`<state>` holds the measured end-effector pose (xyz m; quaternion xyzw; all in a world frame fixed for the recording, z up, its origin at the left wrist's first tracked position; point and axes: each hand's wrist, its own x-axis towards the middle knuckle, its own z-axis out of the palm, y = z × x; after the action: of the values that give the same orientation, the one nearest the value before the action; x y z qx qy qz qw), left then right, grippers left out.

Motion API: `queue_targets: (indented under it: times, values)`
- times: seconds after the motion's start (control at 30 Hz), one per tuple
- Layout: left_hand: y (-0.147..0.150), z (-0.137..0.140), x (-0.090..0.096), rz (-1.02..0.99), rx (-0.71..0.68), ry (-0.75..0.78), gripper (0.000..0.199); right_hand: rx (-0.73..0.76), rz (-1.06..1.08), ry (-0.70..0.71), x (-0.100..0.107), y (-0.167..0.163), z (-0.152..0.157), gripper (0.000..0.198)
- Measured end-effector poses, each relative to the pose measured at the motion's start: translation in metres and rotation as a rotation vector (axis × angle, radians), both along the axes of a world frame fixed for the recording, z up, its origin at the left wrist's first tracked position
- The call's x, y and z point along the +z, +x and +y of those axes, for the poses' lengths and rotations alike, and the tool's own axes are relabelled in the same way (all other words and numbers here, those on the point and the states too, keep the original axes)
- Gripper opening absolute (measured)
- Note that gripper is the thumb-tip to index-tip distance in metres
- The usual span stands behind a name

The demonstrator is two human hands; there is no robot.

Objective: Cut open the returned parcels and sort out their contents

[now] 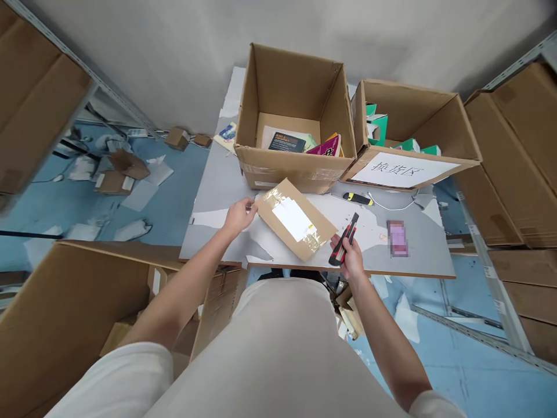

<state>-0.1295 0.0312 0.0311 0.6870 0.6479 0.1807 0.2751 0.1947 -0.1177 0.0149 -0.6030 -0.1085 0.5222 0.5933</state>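
A flat cardboard parcel (278,235) with a white label and shiny tape lies tilted in front of me, over the near side of the table. My left hand (241,216) pinches its left corner. In my right hand (351,255) is a red and black box cutter (343,239), pointing up and away from me. A fingertip of that hand is at the parcel's right corner; whether it grips the corner I cannot tell. Behind the parcel lies a yellow and black box cutter (358,198).
A large open carton (296,165) holding books stands at the table's back. Beside it, a carton with a handwritten sign (402,169) holds green boxes. A blurred pink item (397,238) lies at right. A big open carton (87,278) stands left of the table (429,255).
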Motion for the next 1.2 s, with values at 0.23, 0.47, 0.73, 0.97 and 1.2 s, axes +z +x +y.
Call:
queue_targets:
  times: [0.23, 0.47, 0.73, 0.97, 1.2]
  values:
    - [-0.017, -0.052, 0.004, 0.092, 0.076, -0.150, 0.033, 0.094, -0.100, 0.151, -0.006, 0.000, 0.086, 0.036]
    - [0.008, -0.036, 0.018, 0.204, -0.379, 0.199, 0.089, 0.423, -0.436, 0.031, 0.008, 0.028, 0.047, 0.066]
    - [0.033, -0.023, 0.008, 0.304, -0.497, 0.138, 0.130, 0.609, -0.445, -0.063, 0.012, 0.030, -0.003, 0.081]
    - [0.031, -0.029, 0.002, 0.249, -0.447, 0.150, 0.126, 0.667, -0.444, -0.113, 0.029, 0.028, -0.008, 0.076]
    - [0.038, -0.027, 0.005, 0.259, -0.391, 0.100, 0.127, 0.805, -0.567, -0.187, 0.042, 0.042, 0.003, 0.071]
